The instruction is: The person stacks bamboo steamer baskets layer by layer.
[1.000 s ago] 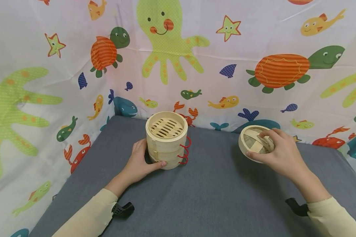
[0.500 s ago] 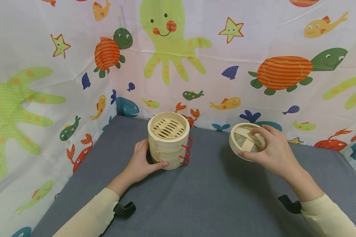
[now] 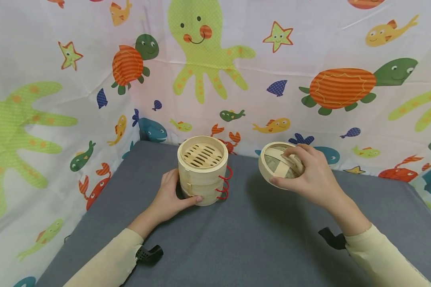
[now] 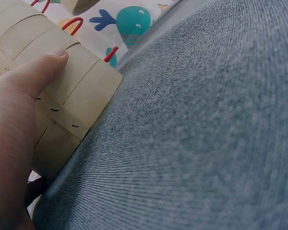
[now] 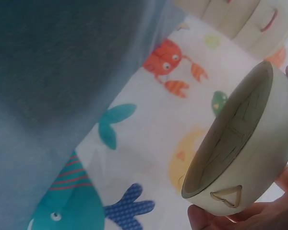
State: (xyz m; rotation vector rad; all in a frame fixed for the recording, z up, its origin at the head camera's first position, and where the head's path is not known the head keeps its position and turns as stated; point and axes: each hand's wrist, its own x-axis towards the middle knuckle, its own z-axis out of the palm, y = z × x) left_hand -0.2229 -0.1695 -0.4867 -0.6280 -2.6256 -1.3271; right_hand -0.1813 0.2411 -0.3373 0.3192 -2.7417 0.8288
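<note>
A stacked bamboo steamer [image 3: 202,179] stands upright on the grey cloth, its slatted top tier facing up and red loops [image 3: 224,183] on its right side. My left hand [image 3: 169,195] grips its lower left side, thumb across the front; the other fingers are hidden behind it. To the right, my right hand [image 3: 309,171] holds the round bamboo steamer lid [image 3: 281,169] in the air, thumb at the near rim and fingers at its woven top. In the right wrist view the lid [image 5: 245,139] is tilted, showing its hollow underside.
Grey cloth [image 3: 222,243] covers the table. Behind it and along the left hangs a white curtain [image 3: 244,119] printed with sea animals. Each sleeve has a black strap end [image 3: 332,238] sticking out at the wrist.
My right hand has carried the lid left and slightly up, closer to the steamer. The left hand and the steamer stay in place.
</note>
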